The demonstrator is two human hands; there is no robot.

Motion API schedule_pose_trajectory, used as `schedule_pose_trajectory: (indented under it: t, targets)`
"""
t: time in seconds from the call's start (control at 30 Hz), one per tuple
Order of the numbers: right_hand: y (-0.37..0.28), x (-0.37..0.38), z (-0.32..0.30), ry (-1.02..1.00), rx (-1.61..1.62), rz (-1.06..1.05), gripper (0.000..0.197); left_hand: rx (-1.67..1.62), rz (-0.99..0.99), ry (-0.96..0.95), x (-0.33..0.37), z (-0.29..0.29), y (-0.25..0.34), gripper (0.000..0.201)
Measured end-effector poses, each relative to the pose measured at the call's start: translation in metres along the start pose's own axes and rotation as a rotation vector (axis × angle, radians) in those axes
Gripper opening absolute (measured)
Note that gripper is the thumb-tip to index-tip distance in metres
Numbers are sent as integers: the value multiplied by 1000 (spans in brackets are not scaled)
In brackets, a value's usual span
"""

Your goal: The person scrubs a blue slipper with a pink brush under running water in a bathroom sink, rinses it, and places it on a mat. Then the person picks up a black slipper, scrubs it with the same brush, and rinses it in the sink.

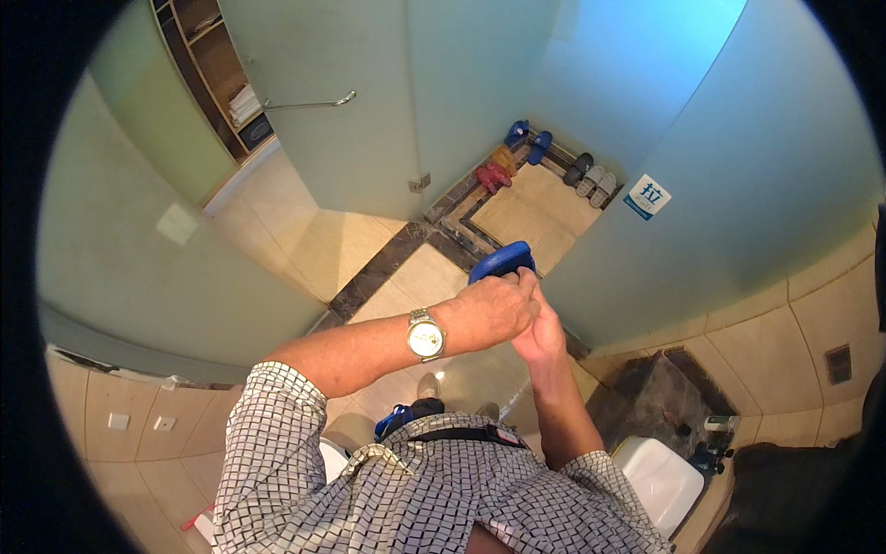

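Note:
In front of me, a blue slipper is held up at my hands, its near part hidden behind my fingers. My left hand, a metal-banded watch on its wrist, reaches across to the right with fingers bent at the slipper. Close against it, my right hand has its palm side showing and its fingertips pinched at the slipper's near end. The fingers of both hands overlap, so their exact grip is partly hidden.
Several pairs of slippers line the floor beyond frosted glass panels. A glass door with a metal handle stands at left, near shelves. A white basin-like fixture is at lower right. Something blue shows beside my waist.

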State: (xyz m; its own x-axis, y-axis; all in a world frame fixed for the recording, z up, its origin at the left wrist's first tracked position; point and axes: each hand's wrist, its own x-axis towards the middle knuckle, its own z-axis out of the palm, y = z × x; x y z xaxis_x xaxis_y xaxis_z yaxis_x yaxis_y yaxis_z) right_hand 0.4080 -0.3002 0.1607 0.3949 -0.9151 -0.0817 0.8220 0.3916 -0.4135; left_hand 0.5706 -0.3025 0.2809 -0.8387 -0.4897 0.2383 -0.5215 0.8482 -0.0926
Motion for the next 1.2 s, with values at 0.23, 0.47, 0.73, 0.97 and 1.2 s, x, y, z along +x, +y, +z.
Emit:
schedule_pose_trajectory:
  t: [0.23,0.47,0.73,0.97,1.2]
  targets:
    - [12,9,4,48,-4,-26,41,-29,-33,20,-8,3,-8,26]
    - [15,13,-1,52,-16,-43,41,-80,-62,-58,-10,-5,-15,26]
    - [9,7,7,17,-21,-73,54,-125,-67,-76,-7,-8,-17,27]
    - [9,4,0,48,-14,-113,43,-163,-62,-62,-1,-10,-10,28]
    - [8,3,-2,46,0,-121,41,-171,-51,-54,3,-10,-4,29]
